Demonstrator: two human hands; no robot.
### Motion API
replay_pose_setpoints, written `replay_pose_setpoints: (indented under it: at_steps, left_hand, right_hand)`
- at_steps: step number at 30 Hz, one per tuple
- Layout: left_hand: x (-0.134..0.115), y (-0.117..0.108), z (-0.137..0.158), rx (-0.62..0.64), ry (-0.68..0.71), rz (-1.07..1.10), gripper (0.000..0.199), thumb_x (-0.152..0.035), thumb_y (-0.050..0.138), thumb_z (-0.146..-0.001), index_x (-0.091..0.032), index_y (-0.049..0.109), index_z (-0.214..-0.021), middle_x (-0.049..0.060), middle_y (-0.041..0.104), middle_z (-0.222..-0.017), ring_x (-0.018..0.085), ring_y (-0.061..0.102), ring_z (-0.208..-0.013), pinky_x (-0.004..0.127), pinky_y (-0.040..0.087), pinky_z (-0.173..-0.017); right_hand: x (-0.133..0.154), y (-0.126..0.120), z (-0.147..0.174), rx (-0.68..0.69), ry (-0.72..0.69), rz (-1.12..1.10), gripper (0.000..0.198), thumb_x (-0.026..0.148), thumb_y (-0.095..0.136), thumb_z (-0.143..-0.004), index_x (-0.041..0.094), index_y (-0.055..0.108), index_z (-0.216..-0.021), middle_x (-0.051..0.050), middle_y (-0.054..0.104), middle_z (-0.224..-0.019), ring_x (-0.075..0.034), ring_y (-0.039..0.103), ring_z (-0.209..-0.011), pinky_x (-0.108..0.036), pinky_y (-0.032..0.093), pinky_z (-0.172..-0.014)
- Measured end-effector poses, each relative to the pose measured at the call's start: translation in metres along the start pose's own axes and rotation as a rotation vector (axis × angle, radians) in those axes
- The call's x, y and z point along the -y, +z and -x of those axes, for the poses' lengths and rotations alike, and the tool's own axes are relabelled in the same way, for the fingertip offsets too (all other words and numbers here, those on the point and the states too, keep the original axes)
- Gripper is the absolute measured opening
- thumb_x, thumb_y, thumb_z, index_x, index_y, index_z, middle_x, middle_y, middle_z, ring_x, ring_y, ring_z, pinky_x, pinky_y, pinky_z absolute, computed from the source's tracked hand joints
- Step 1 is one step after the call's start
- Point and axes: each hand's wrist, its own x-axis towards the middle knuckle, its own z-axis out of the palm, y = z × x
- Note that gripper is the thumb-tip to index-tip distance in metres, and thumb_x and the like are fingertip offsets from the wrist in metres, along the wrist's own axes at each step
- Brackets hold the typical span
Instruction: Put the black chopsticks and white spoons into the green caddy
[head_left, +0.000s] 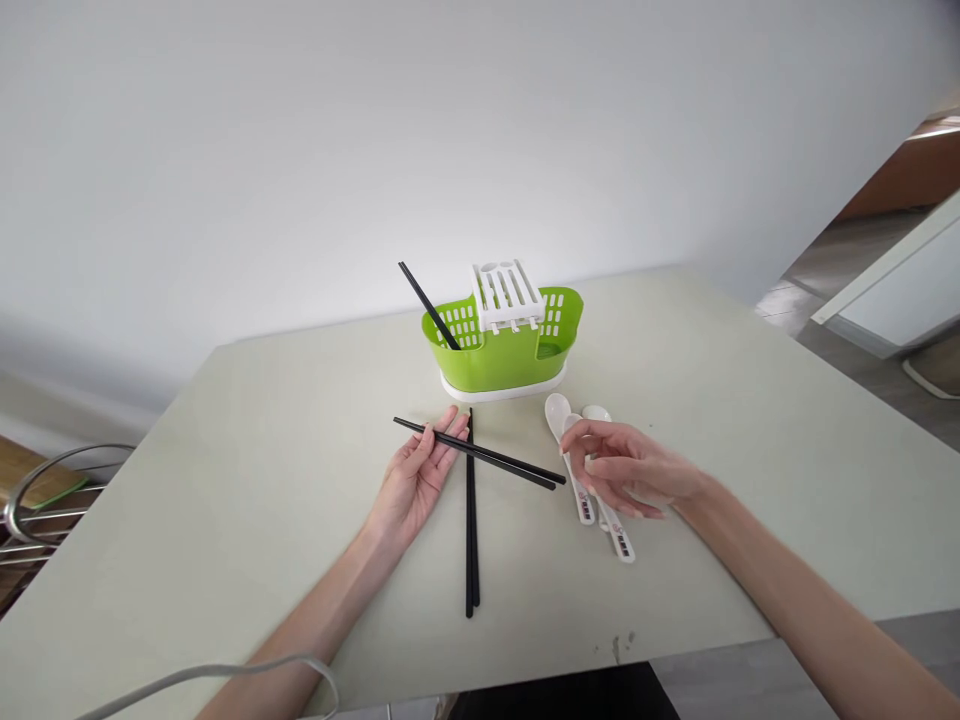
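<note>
A pair of black chopsticks [510,462] lies across my left hand [415,482], pinned by the thumb against the upturned palm and fingers. Their longer ends point right, toward the spoons. My right hand [634,468] hovers over the white spoons [556,412], fingers loosely bent and apart, holding nothing; it hides part of them. Beneath the held pair, more black chopsticks [471,540] lie lengthwise on the table. Behind my hands stands a green cutlery basket [495,367] with a white slotted top piece [507,290]. Other black chopsticks [426,300] lean in its left compartment.
The pale table [315,440] meets a white wall [360,160] at the back. A grey cable [217,670] crosses near my left forearm. A metal rack [52,530] stands past the left edge, and white furniture [892,270] is off to the right.
</note>
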Motion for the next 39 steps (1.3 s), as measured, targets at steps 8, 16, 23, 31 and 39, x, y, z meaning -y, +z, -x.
replay_pose_setpoints:
  at_steps: [8,16,23,31,39]
  left_hand:
    - [-0.001,0.002,0.004,0.042,-0.019,0.037,0.017,-0.013,0.056,-0.103,-0.011,0.072,-0.104,0.013,0.061,-0.151,0.027,0.054,-0.143,0.038,0.04,-0.126]
    - [0.006,-0.001,0.005,0.072,0.063,-0.082,0.015,-0.022,0.076,-0.093,-0.016,0.063,-0.096,0.017,0.074,-0.131,0.028,0.066,-0.131,0.042,0.047,-0.12]
    - [0.007,0.001,0.009,0.105,0.128,-0.213,0.027,-0.032,0.081,-0.09,-0.016,0.062,-0.102,0.016,0.077,-0.125,0.028,0.071,-0.123,0.044,0.052,-0.115]
    - [0.01,0.0,0.012,0.161,0.116,-0.413,0.032,-0.043,0.079,-0.091,-0.017,0.062,-0.099,0.016,0.076,-0.127,0.03,0.073,-0.119,0.035,0.064,-0.093]
    - [0.01,0.002,0.012,0.126,0.144,-0.458,0.049,-0.058,0.068,-0.094,-0.014,0.071,-0.117,0.017,0.075,-0.128,0.035,0.073,-0.118,0.036,0.066,-0.085]
  right_hand:
    - [-0.004,-0.001,0.002,0.25,0.18,-0.001,0.047,0.038,0.06,-0.106,0.024,0.056,-0.151,-0.016,0.077,-0.119,-0.017,0.078,-0.064,-0.021,0.056,-0.038]
    - [0.001,-0.001,0.006,0.188,0.179,-0.004,0.048,0.039,0.06,-0.105,0.025,0.057,-0.151,-0.02,0.07,-0.137,-0.018,0.079,-0.066,-0.02,0.056,-0.036]
    - [0.005,0.0,0.005,-0.024,0.092,-0.007,0.043,0.041,0.067,-0.101,0.021,0.068,-0.14,-0.016,0.078,-0.117,-0.013,0.071,-0.055,-0.021,0.054,-0.034]
    - [0.007,0.001,-0.001,-0.362,-0.026,0.098,0.037,0.047,0.074,-0.095,0.02,0.079,-0.119,-0.007,0.076,-0.093,-0.007,0.054,-0.044,-0.021,0.049,-0.035]
    - [0.01,0.003,-0.003,-0.459,-0.028,0.16,0.038,0.054,0.073,-0.094,0.017,0.08,-0.091,-0.003,0.069,-0.072,-0.007,0.048,-0.043,-0.021,0.044,-0.035]
